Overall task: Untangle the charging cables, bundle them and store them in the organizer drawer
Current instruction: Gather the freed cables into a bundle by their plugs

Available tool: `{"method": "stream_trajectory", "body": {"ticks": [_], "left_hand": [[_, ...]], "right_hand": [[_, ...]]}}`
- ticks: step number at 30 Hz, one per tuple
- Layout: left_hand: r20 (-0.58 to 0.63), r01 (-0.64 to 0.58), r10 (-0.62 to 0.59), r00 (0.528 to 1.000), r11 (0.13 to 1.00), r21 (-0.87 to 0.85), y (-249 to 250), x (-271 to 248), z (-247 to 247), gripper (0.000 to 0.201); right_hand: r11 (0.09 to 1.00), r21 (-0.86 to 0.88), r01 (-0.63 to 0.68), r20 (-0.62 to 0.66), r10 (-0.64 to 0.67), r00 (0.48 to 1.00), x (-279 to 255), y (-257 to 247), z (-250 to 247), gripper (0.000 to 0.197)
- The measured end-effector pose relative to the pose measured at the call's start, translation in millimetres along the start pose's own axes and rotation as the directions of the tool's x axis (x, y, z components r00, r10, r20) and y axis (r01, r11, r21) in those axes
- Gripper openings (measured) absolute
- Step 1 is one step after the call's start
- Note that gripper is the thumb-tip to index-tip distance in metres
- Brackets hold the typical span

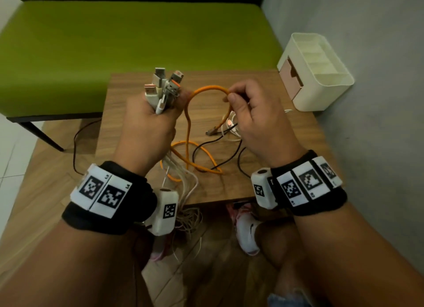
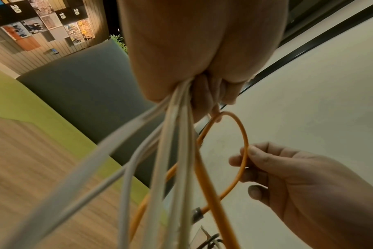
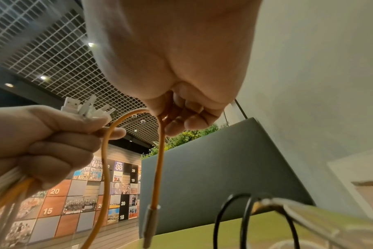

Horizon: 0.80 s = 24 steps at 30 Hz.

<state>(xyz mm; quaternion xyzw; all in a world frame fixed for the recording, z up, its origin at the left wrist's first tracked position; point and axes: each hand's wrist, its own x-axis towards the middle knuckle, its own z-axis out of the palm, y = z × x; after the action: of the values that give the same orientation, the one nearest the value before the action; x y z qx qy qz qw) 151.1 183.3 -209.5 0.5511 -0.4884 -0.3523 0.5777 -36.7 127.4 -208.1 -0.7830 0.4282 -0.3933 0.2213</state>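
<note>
My left hand is fisted round a bunch of plug ends, connectors sticking up at frame centre. I read that as parking the ends already sorted so they stay lined up for bundling; their white cables hang down past the table edge twd the floor. My right hand pinches the orange cable btwn thumb and forefinger just right of centre, lifting it into an arch. Its metal-tipped end dangles free in the right wrist view, so prob. I'm feeding that end over to join the bunch. Lower loops of the orange cable lie on the wood, centre frame.

In the way: a black cable crosses the orange loops on the table, w/ more white cord under my right hand. Can't tell if they're knotted or just overlapping. The organizer sits upper right, by the wall, its pink drawer looking slightly open. Green bench fills the upper left; a white shoe is at bottom centre, below the table.
</note>
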Motion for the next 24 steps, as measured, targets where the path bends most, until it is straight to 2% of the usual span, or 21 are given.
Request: {"method": "stream_trajectory", "body": {"ticks": [5, 10, 11, 13, 16, 18, 19, 21, 24], "left_hand": [[-0.031, -0.062, 0.061, 0.998, 0.998, -0.021, 36, -26, -6, 0.017], [-0.057, -0.108, 0.103, 0.993, 0.990, -0.094, 76, -54, -12, 0.024], [-0.058, -0.108, 0.102, 0.993, 0.988, -0.111, 83, -60, -14, 0.025], [-0.048, -0.112, 0.106, 0.993, 0.985, -0.132, 96, -69, -15, 0.025], [-0.038, -0.110, 0.106, 0.994, 0.981, -0.159, 109, -85, -16, 0.025], [-0.031, -0.104, 0.100, 0.995, 0.976, -0.190, 116, -96, -17, 0.025], [-0.028, -0.101, 0.097, 0.995, 0.973, -0.206, 120, -101, -18, 0.025], [-0.026, -0.093, 0.090, 0.996, 0.968, -0.231, 125, -111, -18, 0.024], [0.017, -0.046, 0.054, 0.998, 0.950, -0.310, 128, -126, -12, 0.024]], "right_hand": [[0.997, -0.069, 0.025, -0.045, -0.028, 0.999, -26, -34, -42, 0.013], [0.979, -0.169, -0.112, 0.067, 0.125, 0.990, -75, -53, -70, 0.031], [0.964, -0.212, -0.159, 0.128, 0.188, 0.974, -86, -55, -71, 0.034], [0.935, -0.267, -0.234, 0.281, 0.308, 0.909, -107, -58, -70, 0.031], [0.888, -0.404, -0.218, 0.448, 0.400, 0.800, -130, -66, -68, 0.031], [0.859, -0.473, -0.196, 0.485, 0.440, 0.756, -137, -76, -71, 0.042], [0.865, -0.465, -0.191, 0.501, 0.434, 0.749, -140, -81, -72, 0.054], [0.926, -0.341, -0.161, 0.579, 0.342, 0.740, -144, -95, -72, 0.084], [0.980, 0.014, -0.199, 0.655, 0.142, 0.742, -153, -127, -63, 0.113]]}}
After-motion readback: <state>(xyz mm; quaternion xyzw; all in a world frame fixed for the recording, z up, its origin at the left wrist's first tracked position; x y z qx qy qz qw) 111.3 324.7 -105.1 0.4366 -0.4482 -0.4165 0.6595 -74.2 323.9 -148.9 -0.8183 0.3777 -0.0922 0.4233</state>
